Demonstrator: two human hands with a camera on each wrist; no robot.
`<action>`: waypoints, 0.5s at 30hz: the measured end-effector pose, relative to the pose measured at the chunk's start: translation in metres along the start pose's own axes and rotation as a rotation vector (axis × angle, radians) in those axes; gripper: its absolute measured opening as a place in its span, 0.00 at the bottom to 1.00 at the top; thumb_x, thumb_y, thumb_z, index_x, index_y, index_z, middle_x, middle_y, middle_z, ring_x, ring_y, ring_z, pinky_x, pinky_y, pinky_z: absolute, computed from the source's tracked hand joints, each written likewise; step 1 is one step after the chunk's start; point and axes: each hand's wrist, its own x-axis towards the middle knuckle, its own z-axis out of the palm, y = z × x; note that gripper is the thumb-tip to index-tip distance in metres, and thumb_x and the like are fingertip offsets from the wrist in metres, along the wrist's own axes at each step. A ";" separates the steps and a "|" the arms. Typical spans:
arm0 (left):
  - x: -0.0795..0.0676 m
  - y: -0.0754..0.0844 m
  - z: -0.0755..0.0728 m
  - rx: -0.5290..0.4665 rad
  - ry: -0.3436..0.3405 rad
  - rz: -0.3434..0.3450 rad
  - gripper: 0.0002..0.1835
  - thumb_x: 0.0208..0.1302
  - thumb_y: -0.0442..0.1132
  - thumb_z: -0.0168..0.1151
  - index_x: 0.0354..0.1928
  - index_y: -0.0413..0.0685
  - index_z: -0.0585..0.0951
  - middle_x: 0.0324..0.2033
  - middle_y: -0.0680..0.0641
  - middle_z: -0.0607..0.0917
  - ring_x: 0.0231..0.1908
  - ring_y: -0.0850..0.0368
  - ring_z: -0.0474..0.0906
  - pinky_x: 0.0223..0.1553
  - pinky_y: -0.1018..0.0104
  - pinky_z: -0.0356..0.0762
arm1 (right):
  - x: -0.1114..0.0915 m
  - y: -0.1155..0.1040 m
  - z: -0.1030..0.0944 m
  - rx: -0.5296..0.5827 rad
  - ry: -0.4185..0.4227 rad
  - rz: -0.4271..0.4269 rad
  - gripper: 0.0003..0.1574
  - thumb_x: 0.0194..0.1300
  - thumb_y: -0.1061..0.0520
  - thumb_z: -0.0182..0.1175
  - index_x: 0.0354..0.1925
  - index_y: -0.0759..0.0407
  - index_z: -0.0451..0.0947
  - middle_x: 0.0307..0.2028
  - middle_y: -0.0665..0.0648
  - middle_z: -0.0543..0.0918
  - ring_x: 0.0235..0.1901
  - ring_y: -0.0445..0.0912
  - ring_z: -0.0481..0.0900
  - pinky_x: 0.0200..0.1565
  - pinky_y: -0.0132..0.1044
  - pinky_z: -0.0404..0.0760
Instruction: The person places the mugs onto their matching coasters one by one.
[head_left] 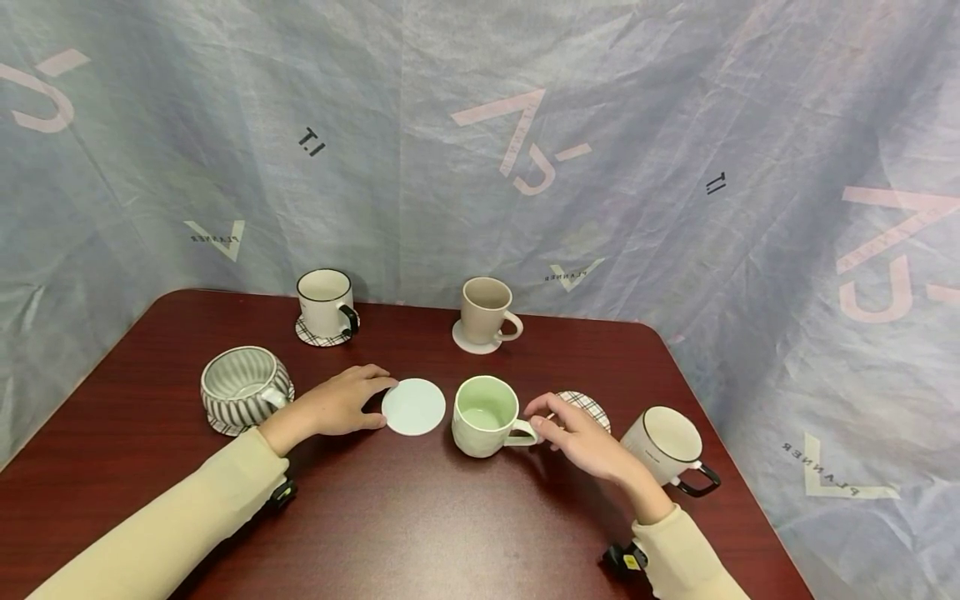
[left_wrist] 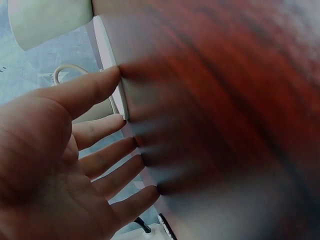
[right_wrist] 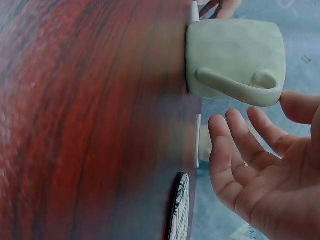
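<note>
A round white coaster [head_left: 413,407] lies flat at the table's middle. My left hand [head_left: 348,402] reaches its left edge with fingers spread; in the left wrist view the thumb and index fingertips meet the coaster's rim [left_wrist: 104,42]. Just right of the coaster stands a light green mug [head_left: 480,427], upright, its handle pointing right. My right hand [head_left: 581,437] is beside that handle [right_wrist: 235,90], the thumb tip right at its outer bend and the other fingers loosely bent, apart from it. Behind the right hand a plaid coaster [head_left: 588,406] is partly covered.
A striped mug [head_left: 225,408] sits on a coaster at left. At the back stand a white black-handled mug [head_left: 322,310] and a beige mug [head_left: 482,312], both on coasters. Another white black-handled mug [head_left: 671,433] is at right, near my forearm. A grey curtain [head_left: 420,167] hangs behind the table.
</note>
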 end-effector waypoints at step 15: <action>0.000 0.002 0.001 0.000 0.005 -0.004 0.30 0.65 0.41 0.75 0.67 0.36 0.80 0.64 0.33 0.79 0.65 0.32 0.75 0.65 0.37 0.74 | 0.000 0.001 0.002 0.048 -0.019 -0.007 0.15 0.84 0.51 0.55 0.58 0.58 0.79 0.39 0.59 0.83 0.42 0.62 0.83 0.43 0.44 0.86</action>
